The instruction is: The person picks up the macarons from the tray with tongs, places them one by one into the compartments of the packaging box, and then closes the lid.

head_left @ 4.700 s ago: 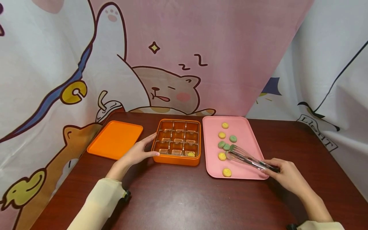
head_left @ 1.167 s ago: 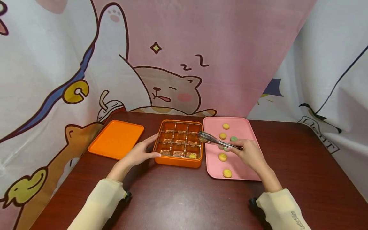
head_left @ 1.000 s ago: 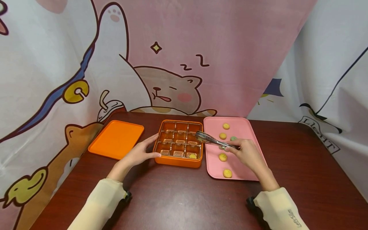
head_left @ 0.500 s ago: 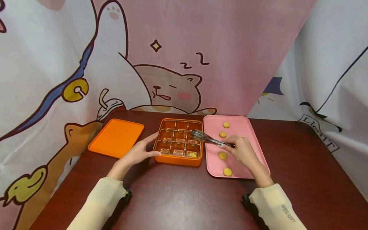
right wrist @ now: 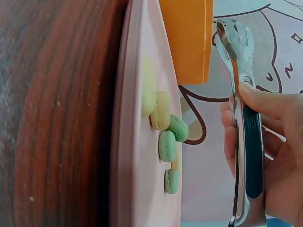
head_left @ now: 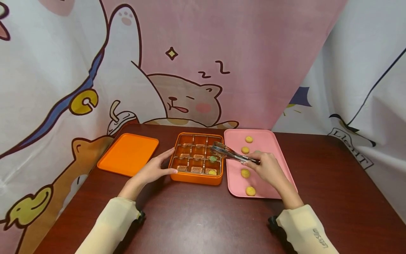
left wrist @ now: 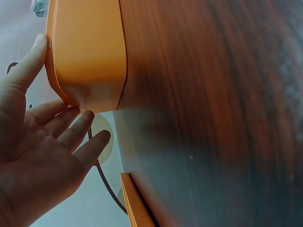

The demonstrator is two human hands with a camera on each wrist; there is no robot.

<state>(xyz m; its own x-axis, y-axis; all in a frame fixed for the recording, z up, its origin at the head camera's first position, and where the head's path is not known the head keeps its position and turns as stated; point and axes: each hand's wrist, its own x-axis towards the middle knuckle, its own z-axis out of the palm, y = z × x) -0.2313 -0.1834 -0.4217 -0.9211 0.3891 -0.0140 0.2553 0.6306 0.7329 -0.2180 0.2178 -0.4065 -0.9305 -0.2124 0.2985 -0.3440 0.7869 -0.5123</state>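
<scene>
My right hand (head_left: 265, 165) grips metal tongs (head_left: 233, 154) with dark handle inserts, their tips above the right column of an orange divided box (head_left: 196, 179). Nothing shows between the tips in the right wrist view. Just below them, a green macaron (head_left: 213, 158) lies in the right compartment of the middle row. A yellow macaron (head_left: 212, 172) sits in the front right compartment. My left hand (head_left: 154, 169) rests against the box's left side, thumb at the front corner and fingers loosely extended; the left wrist view shows thumb and fingertips at the orange wall (left wrist: 87, 47).
A pink tray (head_left: 276, 188) right of the box bears several yellow macarons (head_left: 250, 191) and green macarons (right wrist: 166, 145), some hidden in the head view behind my right hand. An orange lid (head_left: 128, 154) lies to the left. A printed curtain (head_left: 247, 70) hangs behind the table (head_left: 196, 222).
The tongs have travelled left from the pink tray to over the box. A green macaron has appeared in the middle right compartment, let go from the tongs. My left hand stays put.
</scene>
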